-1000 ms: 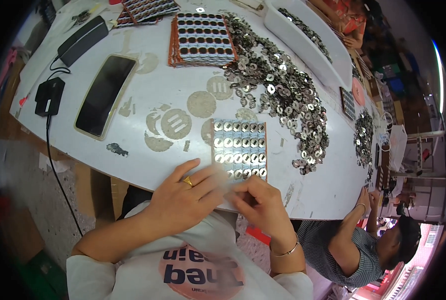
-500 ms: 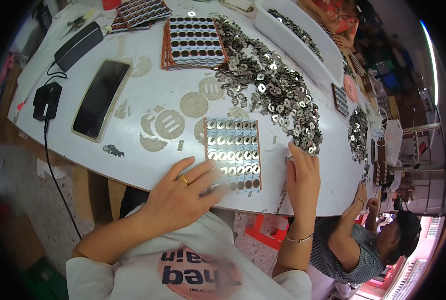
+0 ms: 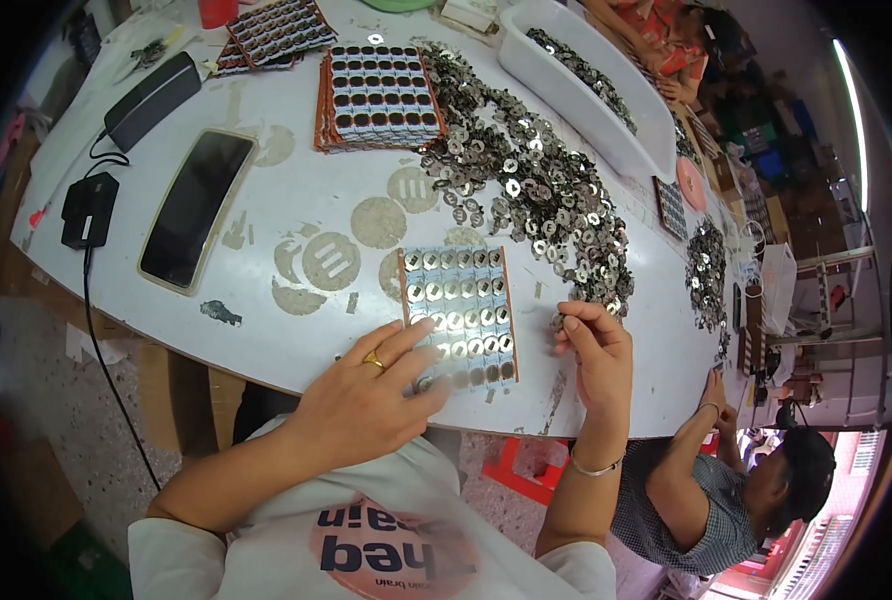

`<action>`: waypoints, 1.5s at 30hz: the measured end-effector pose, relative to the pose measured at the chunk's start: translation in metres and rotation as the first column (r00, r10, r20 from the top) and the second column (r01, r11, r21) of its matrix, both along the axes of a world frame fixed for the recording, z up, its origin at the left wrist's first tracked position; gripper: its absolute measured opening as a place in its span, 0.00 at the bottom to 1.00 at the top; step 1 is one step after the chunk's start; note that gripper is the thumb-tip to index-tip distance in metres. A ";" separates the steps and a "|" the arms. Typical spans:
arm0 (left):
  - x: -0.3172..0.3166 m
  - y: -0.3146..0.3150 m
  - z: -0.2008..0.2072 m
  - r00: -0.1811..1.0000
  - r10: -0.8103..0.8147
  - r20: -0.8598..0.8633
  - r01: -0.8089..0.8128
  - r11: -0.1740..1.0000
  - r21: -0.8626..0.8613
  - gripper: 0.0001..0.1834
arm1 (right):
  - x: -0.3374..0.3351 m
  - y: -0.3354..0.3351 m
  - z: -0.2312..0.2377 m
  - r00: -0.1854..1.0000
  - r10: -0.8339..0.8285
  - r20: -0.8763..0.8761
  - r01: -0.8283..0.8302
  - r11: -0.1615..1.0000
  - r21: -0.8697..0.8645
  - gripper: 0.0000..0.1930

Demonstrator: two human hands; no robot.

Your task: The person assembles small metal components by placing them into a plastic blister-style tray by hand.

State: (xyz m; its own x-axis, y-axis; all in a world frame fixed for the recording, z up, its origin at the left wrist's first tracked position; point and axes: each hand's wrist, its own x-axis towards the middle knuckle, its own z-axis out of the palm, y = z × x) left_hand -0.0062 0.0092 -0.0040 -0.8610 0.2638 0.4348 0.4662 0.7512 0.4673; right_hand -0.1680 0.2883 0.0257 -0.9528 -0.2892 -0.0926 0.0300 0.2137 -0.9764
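I'm spreading left fingers (image 3: pixel 396 347) over a silver-studded blue rectangular panel (image 3: pixel 457 319), hold unclear, pinching a small grey metal piece (image 3: pixel 557 322) in right fingers (image 3: pixel 600 320)

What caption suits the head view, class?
Left hand at a disc-studded panel, right hand beside a pile of metal discs.

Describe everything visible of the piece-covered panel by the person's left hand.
The panel is a flat, rectangular, pale blue-and-white sheet with reddish-brown side edges; it looks like circuit board. Rows of shiny, silvery round pieces, some with dark centres, cover most of it, while the near row shows dark round spots toward its right end. It lies flat on the white table. The left hand, partly blurred, overlaps its near left corner; how firmly it presses cannot be judged.
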 end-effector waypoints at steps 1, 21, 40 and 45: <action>0.000 0.001 0.000 1.000 -0.002 -0.002 0.002 1.000 0.000 0.21 | 0.000 0.000 -0.002 1.000 0.018 0.025 -0.018 1.000 -0.010 0.07; 0.002 0.003 -0.001 1.000 0.023 -0.019 -0.024 0.999 -0.037 0.22 | 0.015 -0.019 -0.001 0.908 0.075 -0.412 0.059 0.951 0.302 0.12; 0.004 0.004 -0.001 0.998 0.065 0.009 -0.065 0.998 0.002 0.21 | 0.045 -0.034 0.017 0.764 0.446 -0.466 0.039 0.690 0.723 0.17; 0.002 0.006 -0.002 0.998 0.065 -0.011 -0.065 0.998 0.018 0.17 | 0.041 -0.019 0.009 0.834 0.200 -0.514 0.113 0.850 0.514 0.12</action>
